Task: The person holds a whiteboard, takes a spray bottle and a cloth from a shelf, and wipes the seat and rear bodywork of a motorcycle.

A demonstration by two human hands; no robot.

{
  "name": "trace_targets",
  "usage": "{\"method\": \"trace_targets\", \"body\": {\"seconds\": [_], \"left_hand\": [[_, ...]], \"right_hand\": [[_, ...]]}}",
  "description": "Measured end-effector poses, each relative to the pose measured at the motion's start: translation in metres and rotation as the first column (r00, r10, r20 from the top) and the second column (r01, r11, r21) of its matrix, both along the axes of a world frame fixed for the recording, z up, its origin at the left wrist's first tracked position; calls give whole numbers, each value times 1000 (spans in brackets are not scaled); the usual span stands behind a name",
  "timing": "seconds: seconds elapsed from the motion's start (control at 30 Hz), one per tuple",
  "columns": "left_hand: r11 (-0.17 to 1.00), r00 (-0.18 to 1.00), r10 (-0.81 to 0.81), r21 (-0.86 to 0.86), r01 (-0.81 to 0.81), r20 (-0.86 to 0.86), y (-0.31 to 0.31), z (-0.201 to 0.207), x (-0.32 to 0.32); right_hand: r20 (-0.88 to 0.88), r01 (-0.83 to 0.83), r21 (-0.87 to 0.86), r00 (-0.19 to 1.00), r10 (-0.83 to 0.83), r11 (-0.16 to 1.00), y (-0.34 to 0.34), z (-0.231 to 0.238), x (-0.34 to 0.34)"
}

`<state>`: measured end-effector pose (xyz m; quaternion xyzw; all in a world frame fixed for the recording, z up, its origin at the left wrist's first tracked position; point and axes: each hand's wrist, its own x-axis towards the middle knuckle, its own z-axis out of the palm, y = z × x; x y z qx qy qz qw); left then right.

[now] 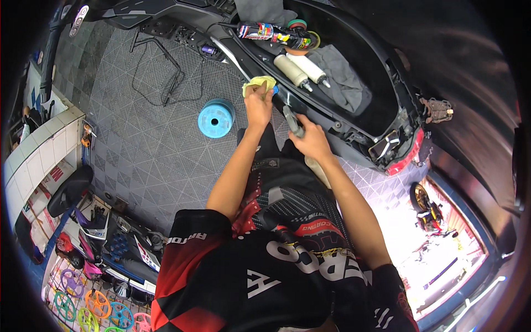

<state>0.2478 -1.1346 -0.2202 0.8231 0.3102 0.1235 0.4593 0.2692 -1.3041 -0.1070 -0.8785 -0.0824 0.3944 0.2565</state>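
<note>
My left hand (258, 106) is closed on a crumpled yellow cloth (250, 87) and holds it at the near edge of a large black scooter body panel (354, 146). A small patch of blue shows beside the cloth; what it is I cannot make out. My right hand (312, 139) wraps round what looks like a spray bottle. Its grey head (292, 120) points toward the panel's edge, and a pale part of its body shows below the wrist, partly hidden by my arm.
On the panel lie a polishing machine (276, 36), a beige bottle (290, 71), a white bottle (306, 67) and a grey cloth (340, 80). A blue round tub (215, 118) stands on the patterned floor. Thin black tubing (168, 83) lies farther left. Shelved parts line the lower left.
</note>
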Motion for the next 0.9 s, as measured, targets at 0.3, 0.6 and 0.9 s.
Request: {"method": "trace_targets", "body": {"seconds": [0.3,0.6,0.9], "left_hand": [[999,998,41,-15,-42,-49,-2,1,1],[998,999,-28,61,30,-25,-25,15,3],[986,996,84,147,-80,-17,-48,15,14]], "right_hand": [[-163,92,-148,980,-117,985,12,-22,15],[-59,166,-56,984,-169,985,-2,-9,14],[12,194,-21,981,-194,981,-22,19,13]]}}
